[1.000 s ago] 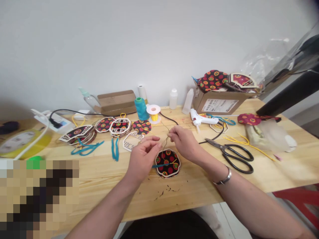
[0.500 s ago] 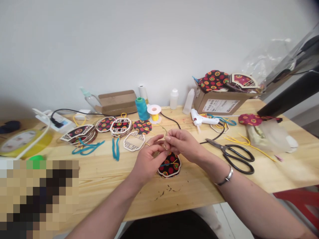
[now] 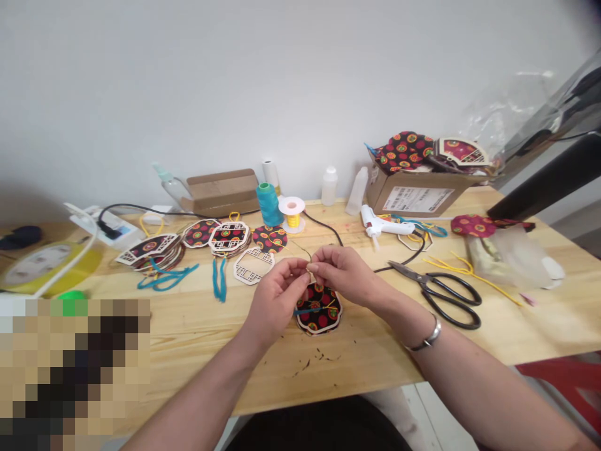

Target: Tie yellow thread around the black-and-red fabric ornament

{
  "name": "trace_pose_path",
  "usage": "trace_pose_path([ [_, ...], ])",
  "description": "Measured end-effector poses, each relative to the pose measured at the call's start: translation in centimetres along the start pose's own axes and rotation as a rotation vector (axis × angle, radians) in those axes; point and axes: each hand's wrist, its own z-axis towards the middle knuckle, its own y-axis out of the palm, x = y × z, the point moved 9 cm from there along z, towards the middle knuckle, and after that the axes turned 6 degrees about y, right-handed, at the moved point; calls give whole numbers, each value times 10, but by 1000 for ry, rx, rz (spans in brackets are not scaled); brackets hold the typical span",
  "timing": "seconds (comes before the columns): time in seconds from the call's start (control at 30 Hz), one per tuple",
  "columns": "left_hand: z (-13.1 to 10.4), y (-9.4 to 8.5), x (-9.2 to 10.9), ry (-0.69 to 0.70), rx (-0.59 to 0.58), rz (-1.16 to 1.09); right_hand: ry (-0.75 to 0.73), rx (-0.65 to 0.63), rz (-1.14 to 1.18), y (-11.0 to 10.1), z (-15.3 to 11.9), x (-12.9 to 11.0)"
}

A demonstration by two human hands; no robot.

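Note:
Both hands meet above a wood-edged ornament of black fabric with red and yellow dots, lying on the table. My left hand has its thumb and fingers closed in a pinch. My right hand pinches right against it, fingertips touching. Between them runs a thin yellowish thread, which trails up and back toward the spool of yellow thread. My fingers cover the exact point of hold. A short teal strand with a yellow end lies across the ornament.
Large black scissors lie right of my hands, a white glue gun behind them. A pale wooden lattice frame and stacked ornaments sit left. A teal thread cone, bottles and a filled cardboard box stand along the wall.
My fingertips have drawn closer together over the ornament, and my left hand has turned slightly. More of the ornament and its teal strand now shows. The table things have not moved.

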Motion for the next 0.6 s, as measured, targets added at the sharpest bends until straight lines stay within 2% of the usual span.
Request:
trace_pose_path([
  [0.13, -1, -2, -8, -66, -8, -13, 9, 9, -8, -1, 1, 2],
  [0.3, 2, -5, -8, -55, 4, -58, 28, 4, -1, -1, 0, 2],
  [0.6, 3, 2, -10, -158, -43, -188, 58, -137, 87, 3, -4, -2],
])
